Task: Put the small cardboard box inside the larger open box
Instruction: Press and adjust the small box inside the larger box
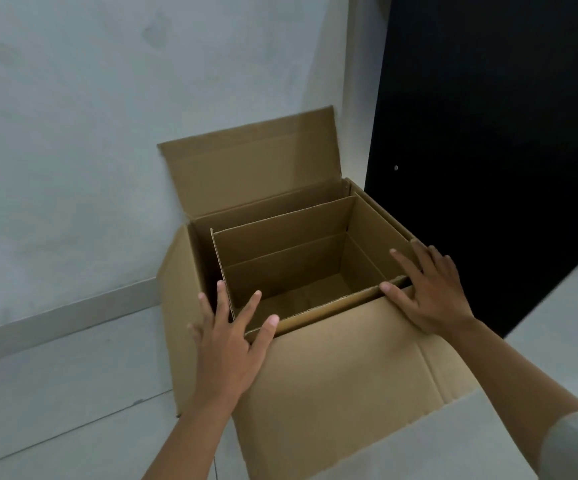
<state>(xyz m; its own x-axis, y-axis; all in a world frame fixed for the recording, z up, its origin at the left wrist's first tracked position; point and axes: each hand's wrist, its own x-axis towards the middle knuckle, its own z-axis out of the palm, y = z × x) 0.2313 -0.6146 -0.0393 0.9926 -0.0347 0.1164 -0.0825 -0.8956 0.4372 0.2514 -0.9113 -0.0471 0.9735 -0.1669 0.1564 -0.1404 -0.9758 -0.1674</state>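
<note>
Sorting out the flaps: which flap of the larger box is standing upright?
The far flap, leaning against the wall. The near flap and left flap are folded outward and down.

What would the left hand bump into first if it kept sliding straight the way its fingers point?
Probably the near-left corner of the small open brown cardboard box sitting inside the larger brown cardboard box. The left hand already has fingertips at that rim, though exact contact is hard to judge.

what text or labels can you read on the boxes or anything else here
None: no readable text in this view.
The small cardboard box and the larger open box show plain brown cardboard, no print or labels.
The wall and the dark panel carry no writing either.
</note>
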